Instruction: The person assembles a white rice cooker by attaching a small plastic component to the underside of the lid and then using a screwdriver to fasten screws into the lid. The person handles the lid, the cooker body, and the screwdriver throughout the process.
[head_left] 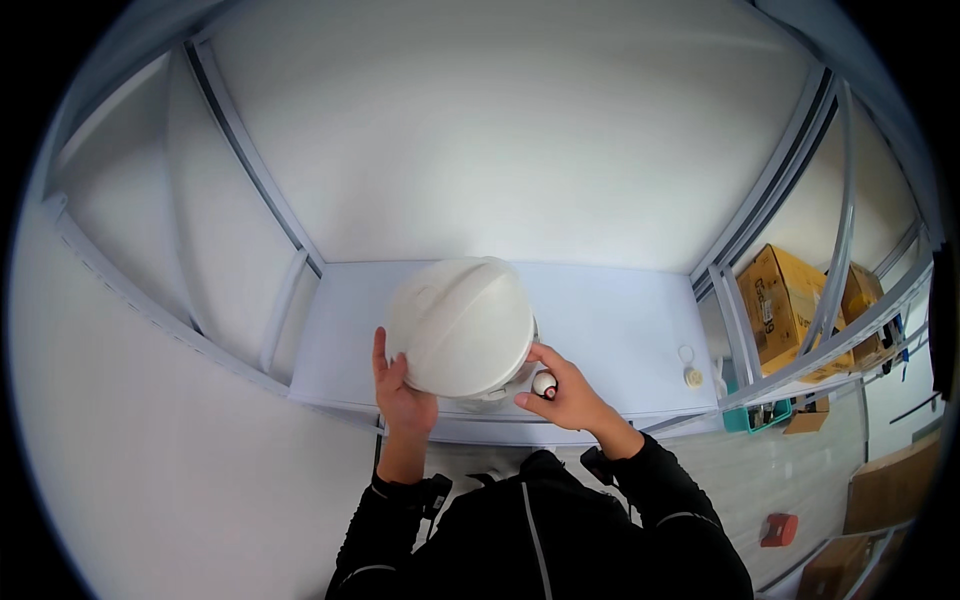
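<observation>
The white lid (460, 330) sits at one o'clock from my spread-open left hand (405, 400), ten from my curled right hand (568, 395), hold unclear.

- Wide fisheye head camera looks down from above the wearer's torso (490, 550) at six o'clock.
- Faces the near tabletop (620, 310), white panel (500, 140) toward twelve.

The round top (460, 325) is white, the tabletop (615, 325) bluish-white, the jacket (595, 555) black with grey stripes.
</observation>
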